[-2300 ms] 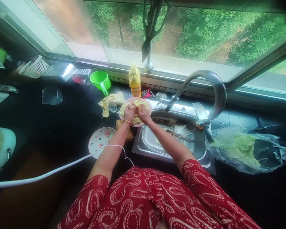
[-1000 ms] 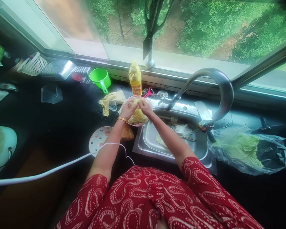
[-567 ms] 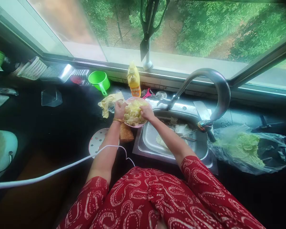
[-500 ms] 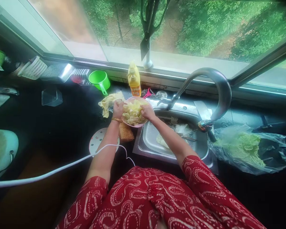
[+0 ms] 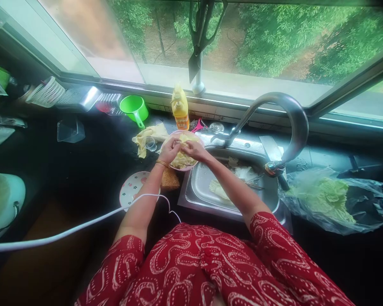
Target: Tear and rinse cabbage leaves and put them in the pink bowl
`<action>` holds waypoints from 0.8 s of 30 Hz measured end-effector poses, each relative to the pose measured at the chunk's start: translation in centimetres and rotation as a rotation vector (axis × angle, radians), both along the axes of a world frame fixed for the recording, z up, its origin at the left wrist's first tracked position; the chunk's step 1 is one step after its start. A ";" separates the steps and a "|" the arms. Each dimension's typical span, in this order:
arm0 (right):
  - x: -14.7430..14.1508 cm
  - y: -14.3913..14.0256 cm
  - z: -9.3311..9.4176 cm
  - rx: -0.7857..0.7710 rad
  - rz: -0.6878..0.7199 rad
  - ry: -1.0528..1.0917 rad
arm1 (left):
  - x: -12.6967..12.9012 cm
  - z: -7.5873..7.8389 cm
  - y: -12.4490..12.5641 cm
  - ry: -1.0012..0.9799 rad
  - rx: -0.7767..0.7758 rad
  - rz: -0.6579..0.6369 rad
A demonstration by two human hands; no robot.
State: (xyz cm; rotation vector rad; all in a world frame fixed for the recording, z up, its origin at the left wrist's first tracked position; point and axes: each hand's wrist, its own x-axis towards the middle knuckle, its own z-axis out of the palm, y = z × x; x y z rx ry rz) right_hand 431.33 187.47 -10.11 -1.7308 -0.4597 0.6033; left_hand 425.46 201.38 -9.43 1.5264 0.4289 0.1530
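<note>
My left hand [image 5: 170,152] and my right hand [image 5: 194,150] meet over a pink bowl [image 5: 187,168], fingertips close together. Fingers of both are closed on torn, pale cabbage leaves; the exact piece between them is partly hidden. More cabbage [image 5: 182,161] fills the bowl, which stands at the left corner of the sink. Left of the bowl lie a crumpled yellow cloth [image 5: 158,131] and a small clear cup [image 5: 151,143]. A brown sponge [image 5: 170,180] sits just in front, beside a white patterned plate [image 5: 130,187] partly covered by my left forearm.
A steel sink [image 5: 194,199] holds cabbage scraps [image 5: 219,189] under a curved faucet [image 5: 293,114]. Cabbage in a plastic bag [image 5: 367,199] lies right. Behind the bowl stand a yellow bottle [image 5: 180,108] and a green dipper [image 5: 134,109]. A white cable [image 5: 83,223] crosses my left forearm.
My left hand has moved right, from the bowl's left edge beside the clear cup to over the cabbage. My right hand has shifted slightly left, so the two now meet.
</note>
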 end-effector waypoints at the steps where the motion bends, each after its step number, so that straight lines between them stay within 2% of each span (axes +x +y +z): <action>1: 0.2 -0.2 0.0 -0.019 0.027 -0.041 | -0.1 0.0 0.2 0.028 0.008 -0.051; 3: 0.3 -0.4 0.0 -0.015 0.098 -0.035 | -0.4 0.1 0.0 0.062 -0.086 -0.097; 5: -0.2 -0.3 0.1 0.046 0.102 0.003 | -0.5 0.3 -0.7 0.070 -0.263 -0.056; 8: -1.5 0.2 -0.4 0.190 -0.070 0.042 | 0.0 0.5 -1.5 0.086 -0.539 0.133; 10: -2.2 0.4 -0.9 0.255 -0.233 0.122 | 0.5 0.3 -1.3 0.077 -0.618 0.264; 13: -2.6 0.5 -1.6 0.310 -0.393 0.257 | 0.9 -0.2 -0.6 0.024 -0.497 0.383; 14: -2.5 0.5 -1.6 0.328 -0.408 0.283 | 0.8 -0.4 -0.7 0.032 -0.435 0.370; 16: -2.4 0.9 -1.6 0.368 -0.418 0.302 | 0.4 -0.8 -1.4 0.102 -0.388 0.250; 18: -2.3 1.4 -1.3 0.392 -0.440 0.326 | -0.1 -1.1 -2.7 0.133 -0.442 0.108; 19: -2.3 1.6 -1.2 0.395 -0.453 0.343 | -0.3 -1.3 -3.3 0.109 -0.465 0.077; 21: -2.3 1.8 -0.9 0.378 -0.462 0.375 | -0.5 -1.6 -4.1 0.043 -0.450 0.085; 24: -2.2 1.4 -0.8 0.321 -0.400 0.381 | -0.7 -2.1 -3.7 0.039 -0.378 0.122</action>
